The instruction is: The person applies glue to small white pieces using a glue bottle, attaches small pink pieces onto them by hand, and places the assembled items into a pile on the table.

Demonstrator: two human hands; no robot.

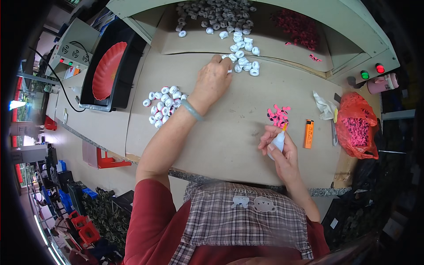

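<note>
My left hand (213, 81), with a pale bangle at the wrist, reaches to the near edge of a scatter of small white ring-like pieces (240, 54). Its fingers are curled in a pinch, and a bit of white shows at the fingertips; they partly hide it. In my right hand (285, 157) is a small white squeeze bottle (278, 140), its orange tip pointing up and away from me. Just beyond that tip lies a little pile of pink and black pieces (277, 115). Left of my left forearm sits a group of white round pieces (165, 106), some with red edges.
Under the shelf are a heap of white pieces (216, 15) and a dark red heap (296, 27). An orange lighter (308, 134), crumpled tissue (325, 106) and red plastic bag (357, 145) lie right. A black tray (134, 66) holds a red scalloped dish (108, 70) at left.
</note>
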